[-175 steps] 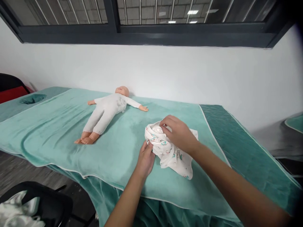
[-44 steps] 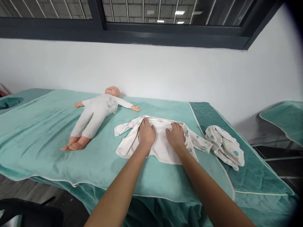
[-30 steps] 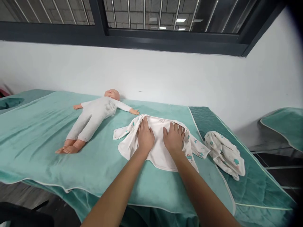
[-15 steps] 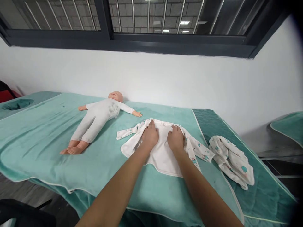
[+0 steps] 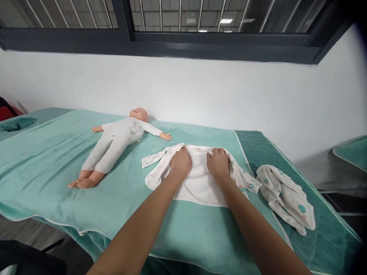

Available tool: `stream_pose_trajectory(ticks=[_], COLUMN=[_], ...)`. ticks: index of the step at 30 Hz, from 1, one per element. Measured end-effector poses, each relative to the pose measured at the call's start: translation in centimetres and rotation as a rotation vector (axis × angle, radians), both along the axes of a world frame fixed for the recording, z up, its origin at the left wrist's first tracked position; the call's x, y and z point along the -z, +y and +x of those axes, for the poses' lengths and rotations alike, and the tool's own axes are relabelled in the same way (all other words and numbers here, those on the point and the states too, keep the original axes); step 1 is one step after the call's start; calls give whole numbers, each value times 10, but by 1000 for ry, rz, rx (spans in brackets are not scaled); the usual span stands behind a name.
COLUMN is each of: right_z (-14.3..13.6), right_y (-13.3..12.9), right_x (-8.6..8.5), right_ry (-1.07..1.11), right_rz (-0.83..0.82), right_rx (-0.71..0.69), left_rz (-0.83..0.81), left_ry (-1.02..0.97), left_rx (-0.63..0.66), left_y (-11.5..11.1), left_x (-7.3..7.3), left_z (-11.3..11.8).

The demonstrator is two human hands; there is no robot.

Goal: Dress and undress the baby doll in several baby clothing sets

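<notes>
A small white baby shirt (image 5: 199, 187) with printed sleeves lies opened out on the green cover, its pale inner side up. My left hand (image 5: 181, 161) is closed on the shirt's left front edge, near the collar. On the other side of the collar, my right hand (image 5: 218, 163) has its fingers curled on the right front edge. Both sets of fingertips are partly hidden in the cloth. A baby doll (image 5: 117, 139) in a white suit lies on its back to the left, its arms spread, one hand near the shirt's left sleeve.
A crumpled printed cloth (image 5: 286, 196) lies right of the shirt, close to its sleeve. The green cover (image 5: 57, 164) reaches the white wall (image 5: 186, 91) under a barred window. A black object (image 5: 28, 258) stands at the lower left.
My right hand has shifted slightly right and its fingers have curled more on the shirt's edge. My left hand's fingers have closed more. The shirt's lower hem sits a little higher.
</notes>
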State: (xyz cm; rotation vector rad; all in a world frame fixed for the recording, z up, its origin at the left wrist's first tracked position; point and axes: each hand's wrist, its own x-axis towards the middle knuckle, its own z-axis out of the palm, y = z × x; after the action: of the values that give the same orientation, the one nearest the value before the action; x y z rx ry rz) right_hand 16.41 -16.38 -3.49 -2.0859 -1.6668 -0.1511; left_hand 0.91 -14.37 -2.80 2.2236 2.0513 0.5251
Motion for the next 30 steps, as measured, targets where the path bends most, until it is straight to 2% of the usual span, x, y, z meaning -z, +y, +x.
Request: stream_pose_trajectory(ticks=[5,11,21,26,30], right_z=[-10,-19,2,6,6], right_y=[10,27,34,39,40], right_x=[0,5,1,11,16], right_ry=[13,67,-71,-40,-19], right_rz=[-31,-80,-94,-108,-43], right_rx=[23,45,-69,-39,-29], left_rz=[-35,-11,-53,50,109], left_ry=[-27,-53,-38,-4,-17], left_rx=[-25,-5,-48,-38,-45], left_y=[9,18,36,38,36], left_x=[-3,1,4,8,8], left_z=[10,18,14,14,15])
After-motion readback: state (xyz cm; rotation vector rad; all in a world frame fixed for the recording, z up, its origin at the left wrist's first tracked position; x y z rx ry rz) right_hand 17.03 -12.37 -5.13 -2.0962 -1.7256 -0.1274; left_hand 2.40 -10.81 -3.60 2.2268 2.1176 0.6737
